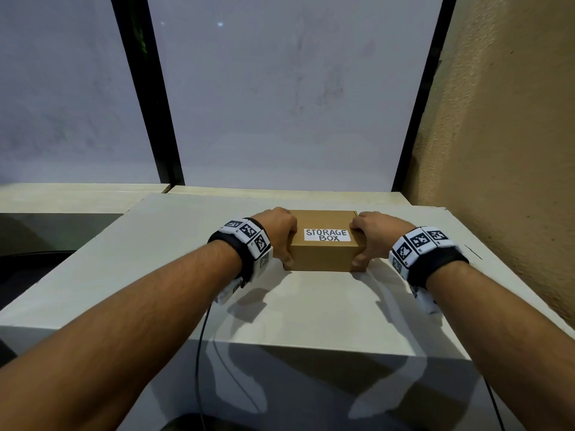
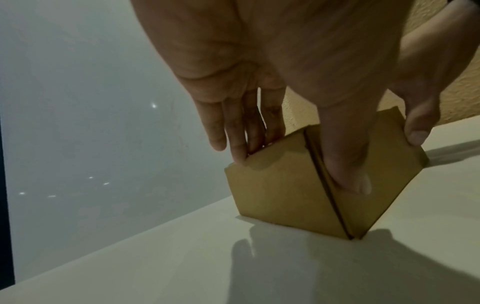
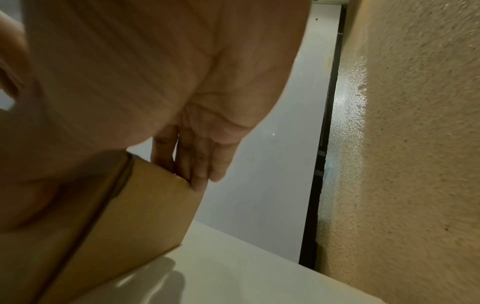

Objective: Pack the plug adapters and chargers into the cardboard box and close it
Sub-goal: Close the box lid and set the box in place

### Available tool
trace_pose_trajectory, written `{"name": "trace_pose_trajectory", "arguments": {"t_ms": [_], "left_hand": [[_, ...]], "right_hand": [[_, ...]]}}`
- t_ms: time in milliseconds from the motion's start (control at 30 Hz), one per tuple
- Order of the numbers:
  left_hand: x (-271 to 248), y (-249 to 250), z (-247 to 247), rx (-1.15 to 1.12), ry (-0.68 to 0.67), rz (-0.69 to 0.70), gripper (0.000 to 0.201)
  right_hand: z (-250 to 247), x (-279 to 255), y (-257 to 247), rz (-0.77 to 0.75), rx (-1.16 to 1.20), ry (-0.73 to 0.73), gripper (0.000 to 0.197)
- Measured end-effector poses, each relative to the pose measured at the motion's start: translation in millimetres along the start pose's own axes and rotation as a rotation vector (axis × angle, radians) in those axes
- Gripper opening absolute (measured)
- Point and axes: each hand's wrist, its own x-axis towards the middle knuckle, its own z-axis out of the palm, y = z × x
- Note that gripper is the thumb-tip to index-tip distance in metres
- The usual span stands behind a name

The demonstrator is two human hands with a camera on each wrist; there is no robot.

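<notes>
Box [image 1: 323, 253] sits closed on the table [image 1: 174, 231], toward the far edge, roughly centred between the two arms. Brown cardboard, lid flat down, white label [image 1: 326, 235] on top reading "STORAGE BOX". No adapters or chargers in view.

Left hand [image 1: 277, 234] grips the box's left end: thumb [image 2: 348, 164] down on the near front face, fingers [image 2: 239, 142] reaching over the top to the far edge, tips touching the cardboard. Left wrist view shows the box corner-on, a flap seam running down it beside the thumb, base flat on the table.

Right hand [image 1: 371, 236] grips the right end the same way: thumb pressed on the front corner low down, fingers [image 3: 193, 164] curled over the top to the far side. Right wrist view is mostly palm, close and blurred; box side wall [image 3: 135, 209] shows under it, fingertips on the top far edge.

Both hands are partly closed round the box, holding it from opposite ends. Box rests on the table, not lifted as far as can be told.

Each wrist wears a black band [image 1: 245, 253] with white blocks of black square marker patterns. A dark cable [image 1: 200, 353] hangs off the left wrist over the near table edge.

Behind the table: pale grey panels [image 1: 280, 88] split by black frame bars [image 1: 149, 88]. Textured tan wall [image 1: 504, 119] on the right, close to the table's right side.
</notes>
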Motion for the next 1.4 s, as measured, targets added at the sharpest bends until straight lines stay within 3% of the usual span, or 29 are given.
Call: {"name": "trace_pose_trajectory", "arguments": {"t_ms": [367, 600, 667, 1000, 1133, 1400], "left_hand": [[-4, -3, 5, -0.013, 0.021, 0.004, 0.071], [-1, -1, 1, -0.086, 0.003, 0.005, 0.074], [-2, -3, 5, -0.089, 0.01, 0.032, 0.076], [-6, -4, 6, -0.06, 0.028, 0.06, 0.076], [-1, -17, 2, -0.156, 0.0, 0.026, 0.078], [26, -40, -4, -0.303, 0.004, 0.092, 0.055]], "right_hand": [[5, -5, 6, -0.021, 0.059, 0.002, 0.069], [2, -1, -3, -0.116, 0.037, -0.105, 0.109], [11, 2, -6, -0.13, 0.008, -0.149, 0.112], [13, 4, -5, -0.122, 0.033, -0.104, 0.104], [-5, -4, 6, -0.072, 0.083, -0.092, 0.093], [-15, 11, 14, -0.1, -0.004, -0.094, 0.092]]}}
